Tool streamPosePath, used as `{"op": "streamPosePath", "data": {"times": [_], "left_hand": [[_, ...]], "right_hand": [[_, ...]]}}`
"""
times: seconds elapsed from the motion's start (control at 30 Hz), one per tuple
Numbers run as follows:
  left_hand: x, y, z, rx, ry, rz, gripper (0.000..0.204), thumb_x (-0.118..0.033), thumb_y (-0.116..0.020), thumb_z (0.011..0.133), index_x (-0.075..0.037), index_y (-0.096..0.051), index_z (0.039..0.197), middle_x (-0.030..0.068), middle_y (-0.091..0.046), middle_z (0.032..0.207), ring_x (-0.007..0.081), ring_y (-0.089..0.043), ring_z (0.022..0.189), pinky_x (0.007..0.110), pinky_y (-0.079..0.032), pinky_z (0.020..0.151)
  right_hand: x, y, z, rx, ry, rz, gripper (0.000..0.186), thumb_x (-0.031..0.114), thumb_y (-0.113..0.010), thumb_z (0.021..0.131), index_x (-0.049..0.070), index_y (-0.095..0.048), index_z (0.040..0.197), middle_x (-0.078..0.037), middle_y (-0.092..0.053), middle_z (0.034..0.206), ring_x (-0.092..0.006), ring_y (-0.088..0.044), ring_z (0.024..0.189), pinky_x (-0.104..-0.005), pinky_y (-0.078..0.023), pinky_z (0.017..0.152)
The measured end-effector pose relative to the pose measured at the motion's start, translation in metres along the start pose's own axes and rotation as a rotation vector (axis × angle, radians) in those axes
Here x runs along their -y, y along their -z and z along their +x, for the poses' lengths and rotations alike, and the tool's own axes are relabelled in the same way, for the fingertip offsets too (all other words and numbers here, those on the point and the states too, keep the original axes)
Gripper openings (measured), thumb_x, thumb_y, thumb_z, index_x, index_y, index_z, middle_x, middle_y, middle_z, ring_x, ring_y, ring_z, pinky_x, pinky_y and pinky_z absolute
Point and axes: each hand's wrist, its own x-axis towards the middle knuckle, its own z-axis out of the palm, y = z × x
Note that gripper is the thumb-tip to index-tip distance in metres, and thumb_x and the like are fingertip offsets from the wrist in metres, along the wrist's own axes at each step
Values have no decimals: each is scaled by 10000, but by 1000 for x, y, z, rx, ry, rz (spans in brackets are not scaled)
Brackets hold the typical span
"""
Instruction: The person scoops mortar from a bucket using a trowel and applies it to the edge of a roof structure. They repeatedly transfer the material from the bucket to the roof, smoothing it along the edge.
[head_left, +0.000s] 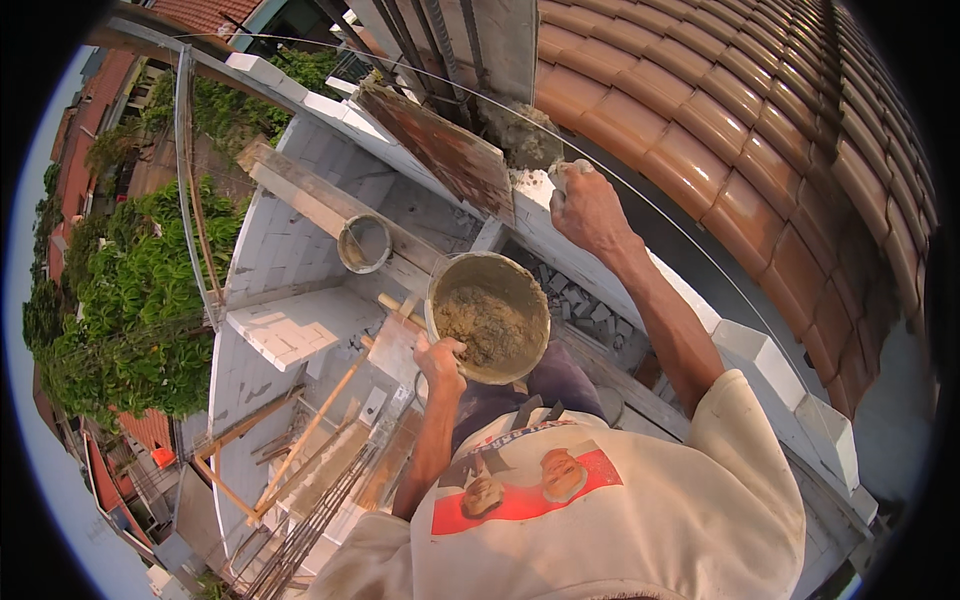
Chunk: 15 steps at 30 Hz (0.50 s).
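My left hand grips the near-left rim of a round bucket, held tilted in front of my body. Wet grey-brown mortar lies in the bottom of it. Farther out to the right, my right hand is closed over the top of the white block wall. Its fingertips look smeared with mortar, and what they hold, if anything, cannot be made out. Just past them, rough grey mortar or concrete sits at the foot of a column, beside a stained wooden board.
A second bucket stands on a wooden plank. Steel bars rise from the column. A thin string runs along the wall beside brown roof tiles. Below are rubble, poles and a deep drop.
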Motion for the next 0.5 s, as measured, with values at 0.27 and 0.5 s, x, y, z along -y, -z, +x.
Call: {"op": "streamPosePath", "data": {"times": [0.27, 0.5], "left_hand": [[-6, -13, -1, 28, -36, 38, 608, 150, -550, 699, 19, -567, 1293, 101, -666, 1015, 255, -679, 837, 349, -573, 705], [-25, -53, -22, 108, -123, 47, 378, 167, -568, 671, -2, -569, 1009, 42, -602, 897, 166, -570, 749, 309, -498, 681]], "right_hand": [[-17, 18, -81, -201, 39, 45, 366, 59, -699, 898, -7, -598, 1244, -236, -644, 1098, -422, -678, 983, -499, -588, 797], [-18, 32, -192, 288, -49, -74, 379, 118, -717, 908, 16, -603, 1255, -210, -660, 1059, -398, -697, 966, -490, -596, 782]]}}
